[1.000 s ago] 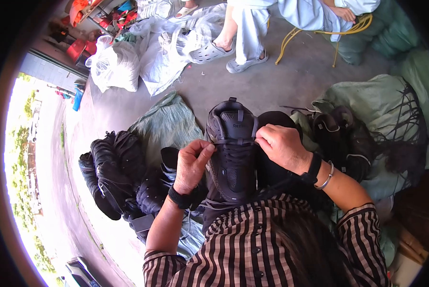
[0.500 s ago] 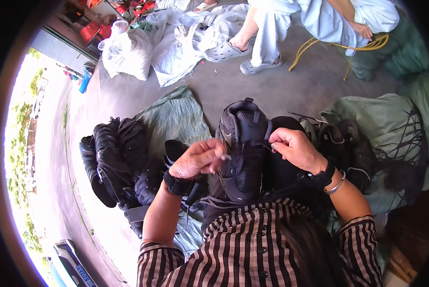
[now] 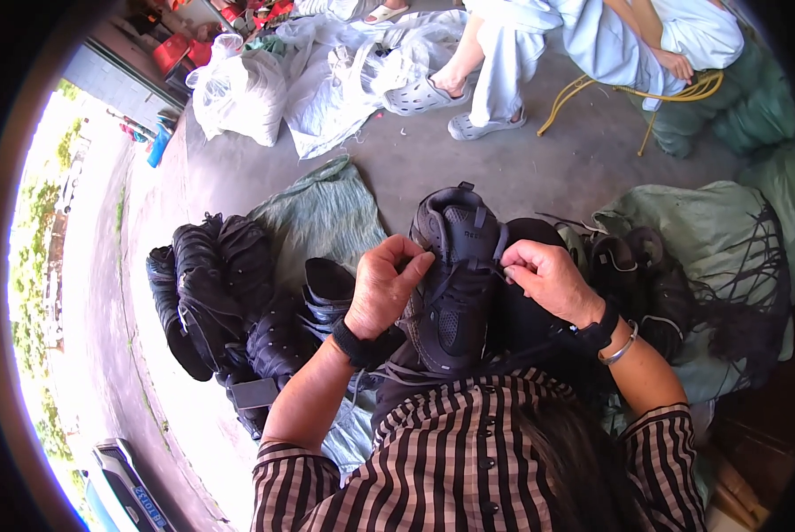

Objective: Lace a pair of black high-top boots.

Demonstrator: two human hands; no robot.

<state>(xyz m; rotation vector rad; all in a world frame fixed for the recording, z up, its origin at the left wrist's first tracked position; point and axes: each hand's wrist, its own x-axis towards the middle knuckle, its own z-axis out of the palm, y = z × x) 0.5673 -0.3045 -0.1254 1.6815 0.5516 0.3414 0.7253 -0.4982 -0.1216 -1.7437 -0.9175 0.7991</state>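
Note:
A dark grey high-top shoe (image 3: 459, 324) rests on my lap, its tongue and heel loop pointing away from me. Black shoelace (image 3: 468, 277) crosses its front. My left hand (image 3: 387, 285) is closed in a pinch at the upper left eyelet edge of the shoe; what lies between its fingertips is too small to make out. On the other side, my right hand (image 3: 546, 277) pinches the shoelace beside the upper right eyelets. Both wrists wear black bands, and a metal bangle (image 3: 622, 344) circles the right one.
Black shoes (image 3: 215, 293) are piled at left, and more dark shoes (image 3: 632, 266) lie at right on a green sack (image 3: 708, 213). Loose laces (image 3: 748, 266) spread over that sack. Opposite, a seated person wears grey clogs (image 3: 486, 126). A white sack (image 3: 242, 97) stands at far left.
My left hand has moved up and away from me, from the shoe's lower left side to its upper left eyelets. My right hand stays nearly in place.

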